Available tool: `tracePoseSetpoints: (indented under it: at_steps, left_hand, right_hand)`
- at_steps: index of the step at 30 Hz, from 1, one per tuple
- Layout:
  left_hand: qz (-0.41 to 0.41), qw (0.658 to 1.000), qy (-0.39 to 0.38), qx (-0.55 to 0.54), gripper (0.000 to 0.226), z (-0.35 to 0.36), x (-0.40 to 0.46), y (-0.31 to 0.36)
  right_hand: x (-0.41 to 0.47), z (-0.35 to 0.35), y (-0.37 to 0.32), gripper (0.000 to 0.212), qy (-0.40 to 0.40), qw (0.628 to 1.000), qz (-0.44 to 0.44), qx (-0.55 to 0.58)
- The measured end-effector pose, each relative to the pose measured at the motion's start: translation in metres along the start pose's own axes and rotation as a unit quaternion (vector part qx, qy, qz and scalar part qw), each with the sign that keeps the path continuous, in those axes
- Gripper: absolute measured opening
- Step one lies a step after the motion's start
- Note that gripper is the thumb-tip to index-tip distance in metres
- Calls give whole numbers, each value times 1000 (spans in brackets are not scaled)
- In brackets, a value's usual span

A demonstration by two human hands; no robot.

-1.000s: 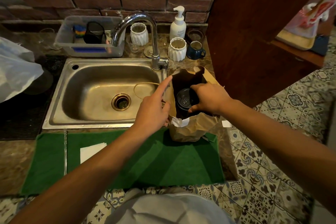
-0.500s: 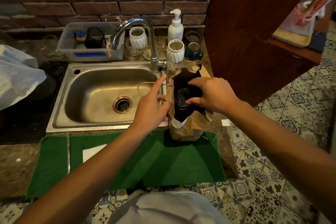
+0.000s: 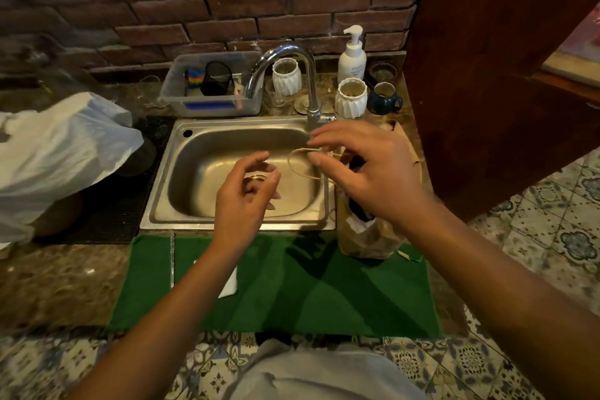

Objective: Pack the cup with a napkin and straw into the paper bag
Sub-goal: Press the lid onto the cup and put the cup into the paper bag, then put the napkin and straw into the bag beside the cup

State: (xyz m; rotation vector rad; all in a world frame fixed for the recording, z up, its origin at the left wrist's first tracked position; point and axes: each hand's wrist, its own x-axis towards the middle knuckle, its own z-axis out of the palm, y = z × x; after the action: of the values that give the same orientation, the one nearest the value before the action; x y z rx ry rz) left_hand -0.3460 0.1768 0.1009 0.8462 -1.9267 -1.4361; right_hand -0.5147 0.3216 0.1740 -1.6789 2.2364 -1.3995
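The brown paper bag [image 3: 368, 243] stands upright on the far right corner of the green mat [image 3: 308, 295], next to the sink. Inside it the cup [image 3: 357, 209] shows only as a dark shape, with a white napkin [image 3: 356, 225] tucked at the near side. My right hand [image 3: 360, 172] hovers above the bag's mouth with fingers spread. The bag's twine handle [image 3: 300, 169] loops out between thumb and index finger, with no visible pinch. My left hand [image 3: 246, 195] floats over the sink, fingers loosely apart and empty. I see no straw.
The steel sink [image 3: 168, 178] and its tap [image 3: 311, 84] lie just left of the bag. Behind stand a soap bottle [image 3: 352, 58], white ribbed cups [image 3: 350, 102], a blue mug [image 3: 384, 101] and a plastic tub [image 3: 211, 107]. A wooden panel [image 3: 487, 75] rises at right. Another napkin [image 3: 230, 284] lies on the mat.
My right hand has come up out of the bag, leaving the cup inside. My left hand has let go of the bag's edge and moved left over the sink.
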Motion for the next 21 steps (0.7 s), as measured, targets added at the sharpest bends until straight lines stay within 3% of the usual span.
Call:
tracePoseSetpoints:
  at_steps: [6,13,21]
  left_hand:
    - [-32,996,44,72,38,-71,-17,-44]
    - [-65,987,14,148,60,-144,-42,-112]
    - [-172,969,18,177,78,-203,-72,-185]
  right_hand:
    - [-6,70,-10,40,-43,997,15,56]
    - [-32,161,-34,102,-203,971,121,47]
    - [-73,255,-40,107,-272,937,219,13]
